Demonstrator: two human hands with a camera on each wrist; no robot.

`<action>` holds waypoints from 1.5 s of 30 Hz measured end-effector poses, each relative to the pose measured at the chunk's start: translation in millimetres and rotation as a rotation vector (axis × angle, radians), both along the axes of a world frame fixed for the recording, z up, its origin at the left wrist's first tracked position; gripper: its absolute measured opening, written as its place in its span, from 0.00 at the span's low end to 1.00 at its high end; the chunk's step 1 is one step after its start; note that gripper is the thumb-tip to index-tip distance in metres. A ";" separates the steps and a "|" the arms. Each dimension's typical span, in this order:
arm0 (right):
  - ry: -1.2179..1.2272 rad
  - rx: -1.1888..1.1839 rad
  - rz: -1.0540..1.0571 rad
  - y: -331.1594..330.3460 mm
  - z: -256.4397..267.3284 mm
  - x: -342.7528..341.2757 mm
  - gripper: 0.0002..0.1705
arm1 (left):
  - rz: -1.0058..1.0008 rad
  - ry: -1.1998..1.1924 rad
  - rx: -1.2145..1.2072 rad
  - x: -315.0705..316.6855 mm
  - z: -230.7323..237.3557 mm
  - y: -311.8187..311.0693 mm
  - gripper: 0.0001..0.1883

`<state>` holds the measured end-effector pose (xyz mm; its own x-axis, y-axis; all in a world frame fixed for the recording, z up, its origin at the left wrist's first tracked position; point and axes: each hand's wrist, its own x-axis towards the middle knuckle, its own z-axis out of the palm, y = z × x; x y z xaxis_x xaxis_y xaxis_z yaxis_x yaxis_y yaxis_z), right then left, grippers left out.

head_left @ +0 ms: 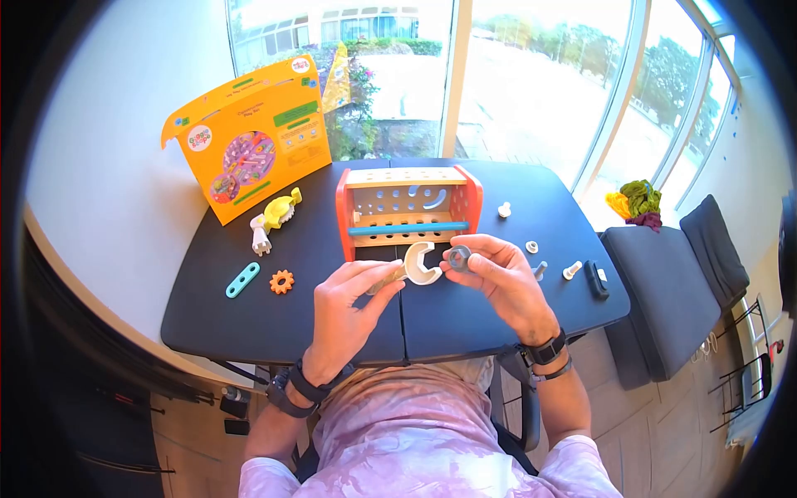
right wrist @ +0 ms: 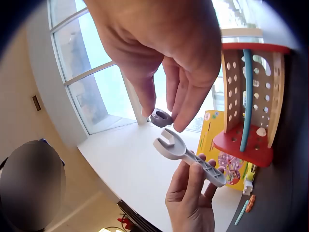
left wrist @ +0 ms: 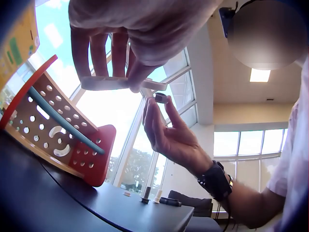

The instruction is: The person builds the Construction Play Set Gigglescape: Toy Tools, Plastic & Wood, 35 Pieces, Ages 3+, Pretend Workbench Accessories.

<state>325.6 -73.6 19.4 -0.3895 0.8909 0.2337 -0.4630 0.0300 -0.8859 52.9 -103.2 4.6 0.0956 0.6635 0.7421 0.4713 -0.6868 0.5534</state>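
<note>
My left hand [head_left: 344, 307] pinches the handle of a white toy wrench [right wrist: 170, 149] between thumb and fingers, its open-ended head pointing toward the right hand. Between the thumb and fingertips of my right hand [head_left: 513, 286] is a grey toy nut [right wrist: 155, 119], its hole visible in the right wrist view. Wrench head and nut are close together, held up over the front of the black table [head_left: 448, 319]. Just behind them stands a toy workbench [head_left: 471, 203] with red sides, perforated wooden panels and a blue bar [head_left: 407, 229].
Left on the table lie a teal strip [head_left: 233, 290], an orange gear [head_left: 275, 282] and a yellow-and-white toy [head_left: 272, 217], before an orange box [head_left: 290, 124]. Rightward are white pieces [head_left: 504, 211], a grey bolt [head_left: 540, 270], a white bolt [head_left: 571, 270] and a black object [head_left: 595, 280].
</note>
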 end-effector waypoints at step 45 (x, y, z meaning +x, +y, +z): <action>-1.811 0.958 -0.834 20.0 -37.5 117.3 0.12 | -0.818 -0.866 -1.112 7.4 -15.7 28.7 0.21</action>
